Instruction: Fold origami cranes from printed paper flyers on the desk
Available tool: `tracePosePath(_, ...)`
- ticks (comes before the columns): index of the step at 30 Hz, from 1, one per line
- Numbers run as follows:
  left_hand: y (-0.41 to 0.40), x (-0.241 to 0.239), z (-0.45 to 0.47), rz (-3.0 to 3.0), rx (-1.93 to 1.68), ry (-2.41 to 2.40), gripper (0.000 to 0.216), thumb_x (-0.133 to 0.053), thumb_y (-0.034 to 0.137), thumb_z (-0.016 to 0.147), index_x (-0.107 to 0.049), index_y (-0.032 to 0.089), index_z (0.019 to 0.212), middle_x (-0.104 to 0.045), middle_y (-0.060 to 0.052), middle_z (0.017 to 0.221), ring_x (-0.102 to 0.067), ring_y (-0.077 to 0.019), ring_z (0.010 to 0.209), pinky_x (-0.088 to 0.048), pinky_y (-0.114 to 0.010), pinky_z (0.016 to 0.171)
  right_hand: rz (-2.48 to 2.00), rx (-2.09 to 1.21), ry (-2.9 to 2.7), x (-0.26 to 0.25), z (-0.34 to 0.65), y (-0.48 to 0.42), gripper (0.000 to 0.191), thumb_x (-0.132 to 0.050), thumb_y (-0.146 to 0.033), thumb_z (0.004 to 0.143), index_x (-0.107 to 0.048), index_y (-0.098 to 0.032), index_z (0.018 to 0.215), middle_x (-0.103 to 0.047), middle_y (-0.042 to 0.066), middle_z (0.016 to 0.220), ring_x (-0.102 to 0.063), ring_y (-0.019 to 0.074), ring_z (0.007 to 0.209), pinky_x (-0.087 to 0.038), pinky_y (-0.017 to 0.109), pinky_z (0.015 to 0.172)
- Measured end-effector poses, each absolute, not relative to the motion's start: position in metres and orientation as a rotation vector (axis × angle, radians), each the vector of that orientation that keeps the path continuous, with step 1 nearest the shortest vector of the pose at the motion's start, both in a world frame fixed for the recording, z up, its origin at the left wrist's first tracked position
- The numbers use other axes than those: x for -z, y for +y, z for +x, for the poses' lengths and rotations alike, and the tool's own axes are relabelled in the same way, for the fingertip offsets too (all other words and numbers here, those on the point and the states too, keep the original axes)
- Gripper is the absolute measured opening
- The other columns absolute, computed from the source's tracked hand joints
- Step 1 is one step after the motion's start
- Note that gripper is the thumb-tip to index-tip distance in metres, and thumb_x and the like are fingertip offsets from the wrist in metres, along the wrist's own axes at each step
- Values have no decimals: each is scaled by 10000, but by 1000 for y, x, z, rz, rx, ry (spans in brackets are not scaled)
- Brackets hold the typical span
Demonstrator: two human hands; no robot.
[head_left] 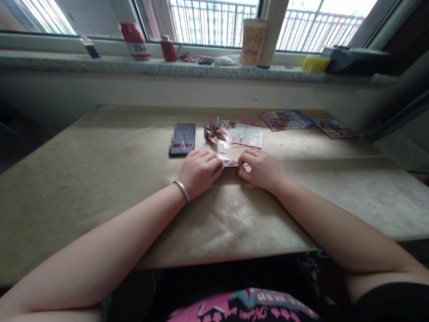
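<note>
Below the windowsill [110, 65], the desk [100, 179] is lying under a printed paper [229, 161] that curled fingers of the left hand [199, 169] and pinching fingers of the right hand [260, 168] are gripping at opposite ends, with any uneven pull probably risking a tear.

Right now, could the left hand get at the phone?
Probably yes: the phone lies just beyond the left hand with nothing visible between them, though that hand is busy at the paper.
</note>
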State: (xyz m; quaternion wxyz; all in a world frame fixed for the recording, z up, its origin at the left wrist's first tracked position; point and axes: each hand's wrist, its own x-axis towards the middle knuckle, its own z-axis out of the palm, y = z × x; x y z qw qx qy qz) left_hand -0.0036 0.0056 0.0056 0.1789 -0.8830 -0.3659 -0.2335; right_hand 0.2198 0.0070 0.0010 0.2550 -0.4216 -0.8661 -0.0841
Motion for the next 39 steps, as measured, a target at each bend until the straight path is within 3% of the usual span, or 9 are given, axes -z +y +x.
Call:
tracePosePath(21,14,-2,-17,-2429,764,-1100,209,-527,285,913,-643,193,765,-697,-19,799,-613,-178,754,-409,-316,719,-1134,106,-2252,-6,266,26,85,-572,-144,690,-556,-219,726,-621,15,784,-567,173,736,-428,292,658)
tracePosePath(24,17,0,-18,-2459,765,-1117,179,-540,278,902,-645,192,786,-690,-22,803,-604,-174,731,-407,-308,689,-1119,68,-2190,-4,265,27,72,-565,-146,735,-567,-217,748,-612,20,778,-568,168,729,-447,291,657)
tracePosePath(30,17,1,-12,-2501,750,-1020,177,-525,266,911,-631,189,792,-683,-27,825,-597,-166,736,-392,-303,680,-906,225,-2320,-6,238,14,104,-564,-281,884,-641,-214,905,-689,52,940,-585,206,903,-459,342,833)
tracePosePath(39,13,0,-4,-2507,669,-810,135,-525,248,903,-633,200,838,-683,-6,806,-597,-160,723,-396,-313,725,-1006,429,-2444,-1,206,1,216,-472,-277,941,-665,-202,879,-689,49,878,-544,188,828,-386,317,705)
